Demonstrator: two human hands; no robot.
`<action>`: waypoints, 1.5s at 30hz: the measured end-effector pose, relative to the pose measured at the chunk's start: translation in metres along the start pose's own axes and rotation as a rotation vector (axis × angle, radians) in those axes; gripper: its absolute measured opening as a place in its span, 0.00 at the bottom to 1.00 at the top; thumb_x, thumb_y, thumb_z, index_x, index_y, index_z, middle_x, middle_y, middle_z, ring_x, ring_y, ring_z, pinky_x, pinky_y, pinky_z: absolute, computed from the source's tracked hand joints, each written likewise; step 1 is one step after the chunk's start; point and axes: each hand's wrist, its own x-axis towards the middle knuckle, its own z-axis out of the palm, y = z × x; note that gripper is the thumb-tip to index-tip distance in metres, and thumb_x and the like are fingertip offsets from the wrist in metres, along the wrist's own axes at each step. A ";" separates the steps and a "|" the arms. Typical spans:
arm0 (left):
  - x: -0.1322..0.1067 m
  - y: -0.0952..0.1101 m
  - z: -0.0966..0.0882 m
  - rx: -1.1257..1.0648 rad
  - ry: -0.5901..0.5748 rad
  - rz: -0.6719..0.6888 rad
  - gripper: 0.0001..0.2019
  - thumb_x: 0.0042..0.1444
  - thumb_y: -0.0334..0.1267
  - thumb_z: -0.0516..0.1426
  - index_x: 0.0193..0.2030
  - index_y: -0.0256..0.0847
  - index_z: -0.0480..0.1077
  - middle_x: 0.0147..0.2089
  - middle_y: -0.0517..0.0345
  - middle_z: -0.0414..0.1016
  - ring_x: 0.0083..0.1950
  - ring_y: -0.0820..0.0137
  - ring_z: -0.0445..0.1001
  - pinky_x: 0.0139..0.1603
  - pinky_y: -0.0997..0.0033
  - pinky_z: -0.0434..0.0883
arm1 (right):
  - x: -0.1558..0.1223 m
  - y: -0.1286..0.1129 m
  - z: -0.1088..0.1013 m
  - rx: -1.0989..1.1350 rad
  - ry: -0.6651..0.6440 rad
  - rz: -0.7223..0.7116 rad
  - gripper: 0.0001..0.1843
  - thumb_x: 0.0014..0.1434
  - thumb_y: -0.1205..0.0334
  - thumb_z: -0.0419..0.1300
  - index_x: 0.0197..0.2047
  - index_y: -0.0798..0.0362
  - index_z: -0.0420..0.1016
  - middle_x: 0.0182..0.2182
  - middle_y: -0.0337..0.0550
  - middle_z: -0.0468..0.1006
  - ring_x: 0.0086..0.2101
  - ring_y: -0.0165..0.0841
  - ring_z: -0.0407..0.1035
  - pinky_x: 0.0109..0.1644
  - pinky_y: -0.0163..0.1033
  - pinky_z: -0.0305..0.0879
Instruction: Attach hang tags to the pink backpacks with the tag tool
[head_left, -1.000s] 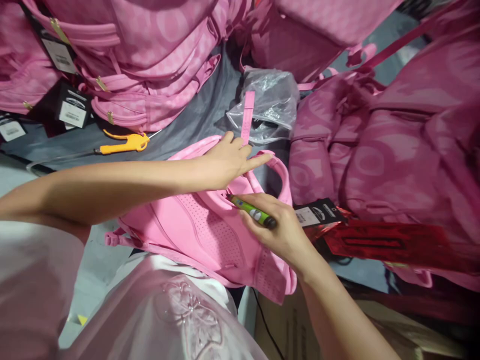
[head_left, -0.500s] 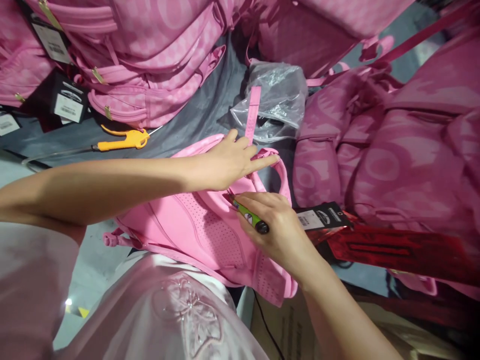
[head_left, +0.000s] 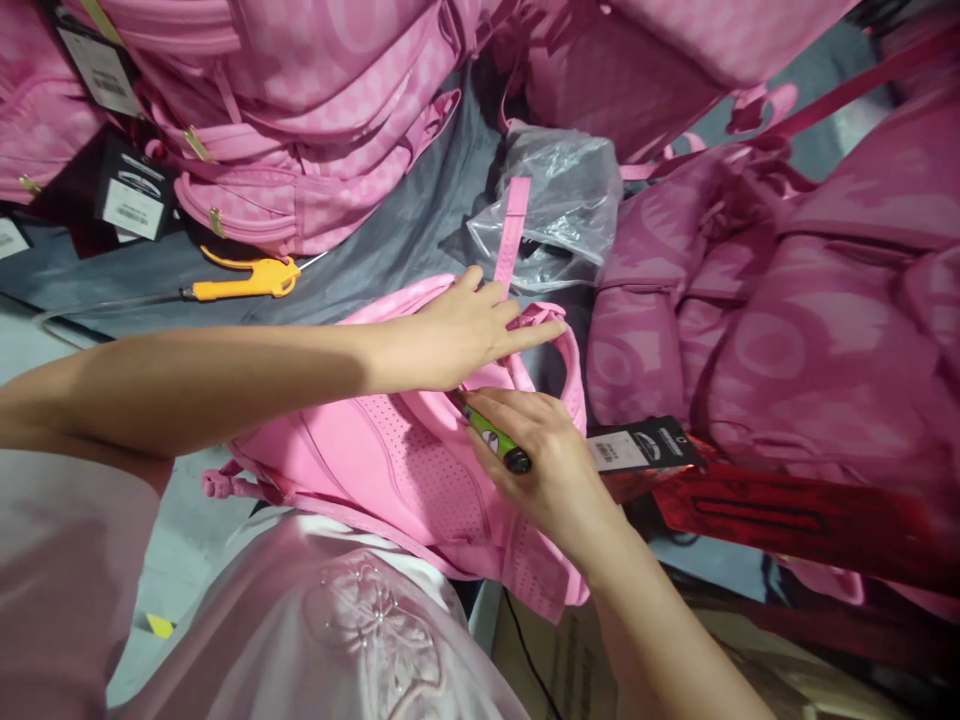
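Note:
A pink backpack (head_left: 337, 450) with perforated padded panels lies before me, close against my body. My left hand (head_left: 472, 325) lies flat on its upper part, fingers spread, beside an upright pink strap (head_left: 513, 232) and the carry loop (head_left: 574, 375). In my right hand (head_left: 551, 455) is a small green tool with a rounded black end (head_left: 499, 440). Its tip points at the backpack just below my left palm; the tip is partly hidden, so its exact kind is unclear.
Pink backpacks (head_left: 300, 110) with black hang tags (head_left: 133, 200) are piled behind; more backpacks (head_left: 810, 330) stand on the right. A yellow air blow gun (head_left: 244, 280) lies on the dark cloth (head_left: 390, 215). Near it are a clear plastic bag (head_left: 574, 190) and a red tag (head_left: 780, 510).
The view has shifted slightly. Both hands keep nearly the same place on the backpack, with the green tool's tip moved a little closer under my left palm.

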 end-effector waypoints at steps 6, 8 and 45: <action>0.000 0.000 0.002 0.016 0.022 0.003 0.38 0.63 0.32 0.51 0.77 0.47 0.40 0.66 0.44 0.68 0.62 0.52 0.65 0.61 0.54 0.55 | -0.003 -0.008 0.006 -0.073 0.105 0.019 0.11 0.65 0.64 0.58 0.49 0.52 0.76 0.44 0.47 0.84 0.42 0.41 0.78 0.48 0.49 0.66; 0.000 0.000 0.002 0.018 0.031 0.002 0.38 0.62 0.31 0.51 0.77 0.47 0.41 0.65 0.44 0.68 0.61 0.51 0.66 0.60 0.54 0.56 | -0.002 -0.010 0.007 -0.089 0.104 0.042 0.09 0.64 0.63 0.58 0.47 0.51 0.77 0.43 0.46 0.84 0.42 0.41 0.78 0.48 0.49 0.66; -0.019 -0.018 -0.040 0.103 -0.411 -0.203 0.51 0.55 0.33 0.59 0.78 0.44 0.31 0.68 0.34 0.58 0.58 0.52 0.70 0.52 0.61 0.71 | 0.008 -0.022 0.067 0.209 0.509 0.127 0.13 0.65 0.62 0.60 0.51 0.53 0.77 0.46 0.47 0.84 0.44 0.40 0.79 0.46 0.46 0.63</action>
